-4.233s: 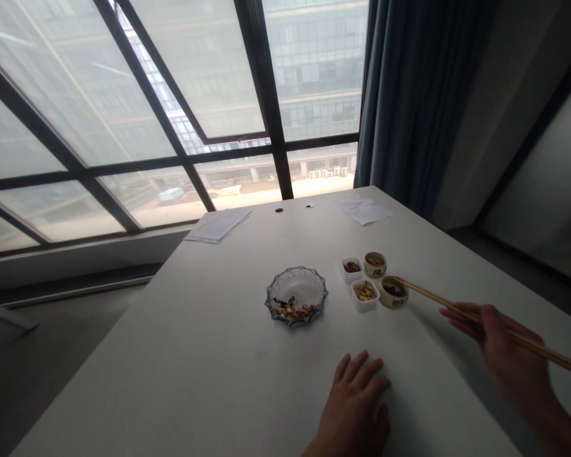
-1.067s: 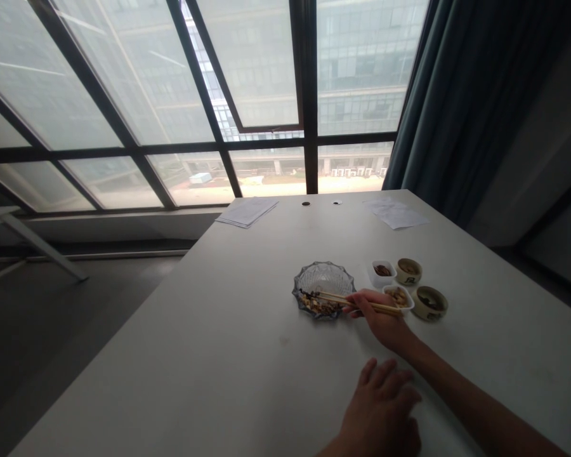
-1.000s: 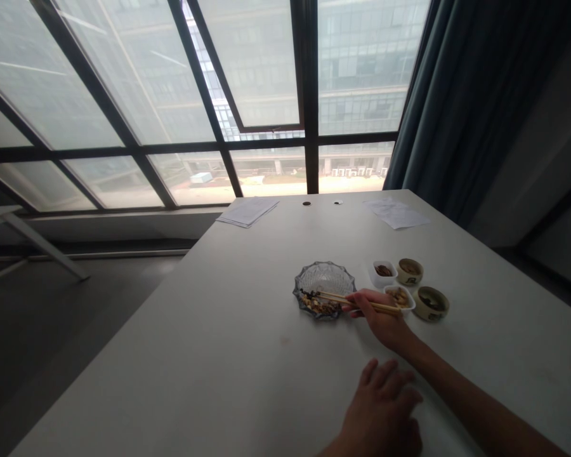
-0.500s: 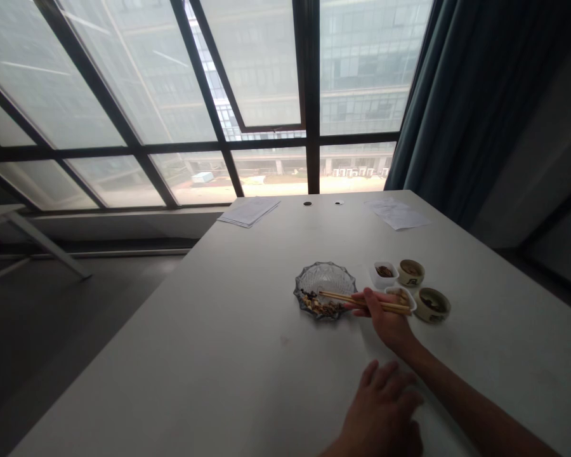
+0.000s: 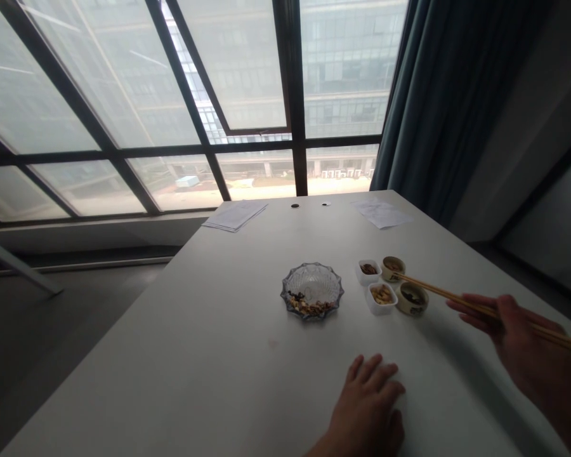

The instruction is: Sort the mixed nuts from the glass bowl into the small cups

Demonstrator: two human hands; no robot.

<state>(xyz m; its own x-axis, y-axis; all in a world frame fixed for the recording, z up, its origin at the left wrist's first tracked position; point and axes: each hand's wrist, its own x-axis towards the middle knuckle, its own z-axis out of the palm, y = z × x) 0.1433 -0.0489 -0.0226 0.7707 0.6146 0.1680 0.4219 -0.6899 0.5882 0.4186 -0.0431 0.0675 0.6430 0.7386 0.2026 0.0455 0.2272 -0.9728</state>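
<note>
A pair of wooden chopsticks (image 5: 450, 295) is held in my right hand (image 5: 523, 336), at the right of the table. Their tips reach the far beige cup (image 5: 393, 269); whether they touch the food inside I cannot tell. Nearer stands a second beige cup (image 5: 412, 299) with dark pieces in it. Left of the cups are two white plastic tubs, one with brown bits (image 5: 369, 271) and one with yellowish pieces (image 5: 381, 298). My left hand (image 5: 368, 400) lies on the table, fingers spread, holding nothing. Ahead of it sits a scalloped glass bowl (image 5: 313, 291) with mixed dried pieces along its near side.
Sheets of paper lie at the table's far left (image 5: 235, 216) and far right (image 5: 382, 212). Two round cable holes sit by the far edge of the white table (image 5: 209, 330). Behind it are windows and a dark curtain (image 5: 423, 127).
My right hand has moved from the glass bowl to the right, carrying the chopsticks to the cups. My left hand stays near the same place. The view has shifted slightly right.
</note>
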